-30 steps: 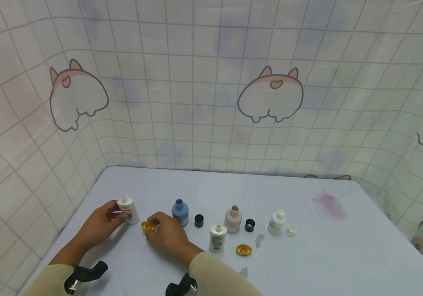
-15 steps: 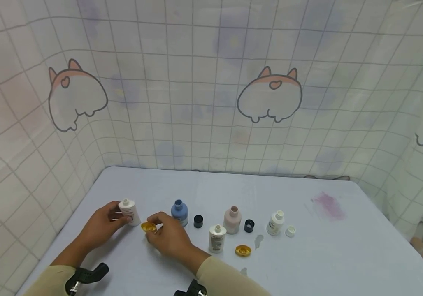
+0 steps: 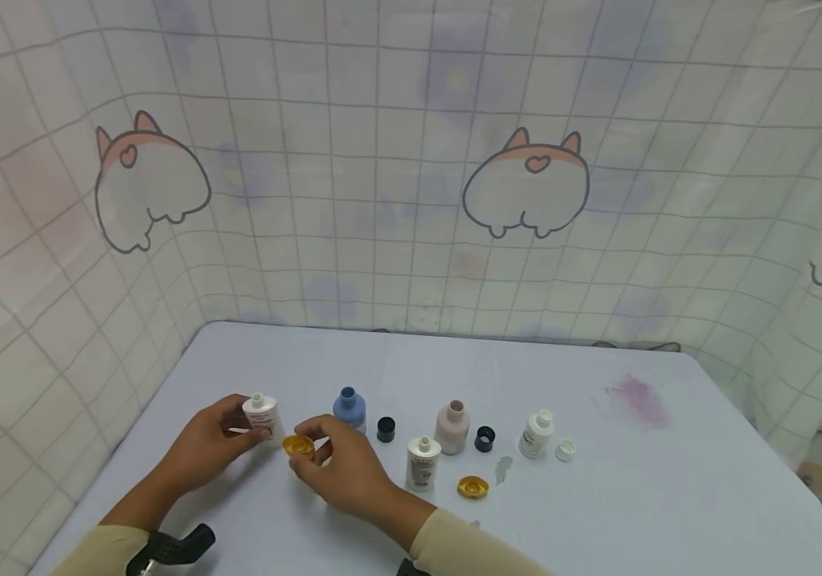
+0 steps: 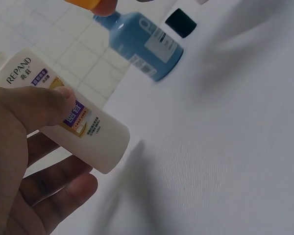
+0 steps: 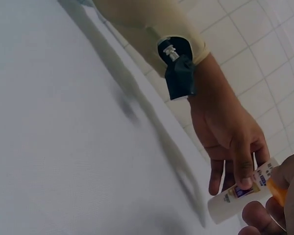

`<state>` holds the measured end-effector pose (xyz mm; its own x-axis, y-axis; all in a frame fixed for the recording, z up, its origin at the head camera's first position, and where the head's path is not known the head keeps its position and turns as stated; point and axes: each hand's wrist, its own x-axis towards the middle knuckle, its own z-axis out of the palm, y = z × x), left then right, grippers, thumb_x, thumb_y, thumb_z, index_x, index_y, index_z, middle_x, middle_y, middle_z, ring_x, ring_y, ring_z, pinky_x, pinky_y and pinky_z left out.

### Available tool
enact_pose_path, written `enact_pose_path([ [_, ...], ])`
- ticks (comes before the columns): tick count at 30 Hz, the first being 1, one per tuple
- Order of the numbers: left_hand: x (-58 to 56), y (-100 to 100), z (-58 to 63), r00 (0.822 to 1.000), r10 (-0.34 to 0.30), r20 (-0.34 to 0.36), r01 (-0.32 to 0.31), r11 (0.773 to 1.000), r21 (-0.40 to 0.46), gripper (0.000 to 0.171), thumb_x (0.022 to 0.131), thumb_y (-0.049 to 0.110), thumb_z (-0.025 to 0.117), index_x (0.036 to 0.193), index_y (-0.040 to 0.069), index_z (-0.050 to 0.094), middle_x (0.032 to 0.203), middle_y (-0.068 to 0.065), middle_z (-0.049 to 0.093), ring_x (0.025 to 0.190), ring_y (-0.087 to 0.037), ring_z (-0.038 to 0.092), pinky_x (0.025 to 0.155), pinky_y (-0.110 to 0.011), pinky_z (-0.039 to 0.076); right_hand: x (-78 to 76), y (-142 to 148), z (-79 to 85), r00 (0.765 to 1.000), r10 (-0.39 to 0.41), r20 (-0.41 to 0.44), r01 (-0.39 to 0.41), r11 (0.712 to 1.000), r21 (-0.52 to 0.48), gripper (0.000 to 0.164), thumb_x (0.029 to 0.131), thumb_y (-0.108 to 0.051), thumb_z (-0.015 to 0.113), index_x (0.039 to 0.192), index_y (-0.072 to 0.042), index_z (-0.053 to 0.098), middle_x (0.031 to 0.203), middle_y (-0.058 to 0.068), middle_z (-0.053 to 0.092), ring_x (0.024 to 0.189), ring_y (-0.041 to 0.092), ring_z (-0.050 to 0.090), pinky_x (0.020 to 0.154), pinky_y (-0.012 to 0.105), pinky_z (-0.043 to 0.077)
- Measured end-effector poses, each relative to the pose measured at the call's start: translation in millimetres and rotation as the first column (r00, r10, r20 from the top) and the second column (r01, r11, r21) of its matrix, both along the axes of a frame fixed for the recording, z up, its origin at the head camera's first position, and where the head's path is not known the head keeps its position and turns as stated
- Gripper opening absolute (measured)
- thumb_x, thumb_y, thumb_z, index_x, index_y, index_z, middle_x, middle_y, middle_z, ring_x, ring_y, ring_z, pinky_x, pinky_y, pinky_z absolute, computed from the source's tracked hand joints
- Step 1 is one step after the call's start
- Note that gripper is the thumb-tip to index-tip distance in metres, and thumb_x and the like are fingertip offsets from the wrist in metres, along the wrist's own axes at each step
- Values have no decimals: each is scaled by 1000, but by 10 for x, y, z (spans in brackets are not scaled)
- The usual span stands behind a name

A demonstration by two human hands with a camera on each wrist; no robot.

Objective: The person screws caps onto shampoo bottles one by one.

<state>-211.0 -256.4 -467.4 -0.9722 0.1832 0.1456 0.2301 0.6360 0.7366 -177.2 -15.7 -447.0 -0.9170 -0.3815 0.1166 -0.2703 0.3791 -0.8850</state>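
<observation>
My left hand holds a small white bottle between thumb and fingers, at the left part of the table. Its bare nozzle points up, and in the left wrist view the bottle is tilted, with a purple and gold label and the word REPAND. Just right of it, my right hand pinches a yellow cap, hollow side showing. Cap and bottle look close together in the head view; whether they touch I cannot tell. In the right wrist view the orange-looking cap is partly hidden by fingers.
Uncapped bottles stand on the white table: blue, pink, white with label and small white. Loose caps lie among them: black, dark, yellow, white. A pink stain marks the right side.
Both hands have shifted slightly to the right, carrying the white bottle and the yellow cap along. The cap stays beside the bottle. The other bottles and caps have not moved.
</observation>
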Motion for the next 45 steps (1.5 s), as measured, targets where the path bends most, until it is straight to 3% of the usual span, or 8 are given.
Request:
enact_pose_path([
  [7,93,119,103,998,-52,21,50,996,69,45,78,44,73,112,21,56,102,5,63,93,-13,63,73,-25,54,55,168,111,1000,14,-25,-14,1000,7,32,85,-27,70,114,-27,58,110,-17,58,78,0,57,57,20,50],
  [15,160,192,156,997,-41,68,35,995,90,45,77,42,75,112,21,57,105,3,63,90,-14,64,72,-25,54,103,320,202,1000,-8,4,8,1000,2,32,85,-29,71,114,-32,57,110,-17,57,80,2,58,57,22,52],
  [27,308,405,263,989,-141,50,132,981,144,40,77,39,76,110,23,58,105,5,62,89,-14,64,75,-27,54,166,500,268,1000,-13,13,13,999,-51,35,87,-27,69,117,-37,55,111,-15,56,83,7,59,60,25,54],
  [37,395,589,308,976,-208,71,196,970,147,33,79,40,74,107,28,59,104,9,62,90,-12,64,74,-28,54,193,599,304,999,-21,-31,20,999,-48,35,88,-24,67,122,-28,56,108,-13,57,87,7,59,67,24,53],
  [45,404,707,290,965,-253,70,238,955,175,32,80,37,74,107,28,59,102,9,63,91,-16,64,77,-30,54,205,667,338,999,-35,13,36,997,-75,37,88,-22,67,123,-31,57,107,-11,57,78,12,61,56,28,55],
])
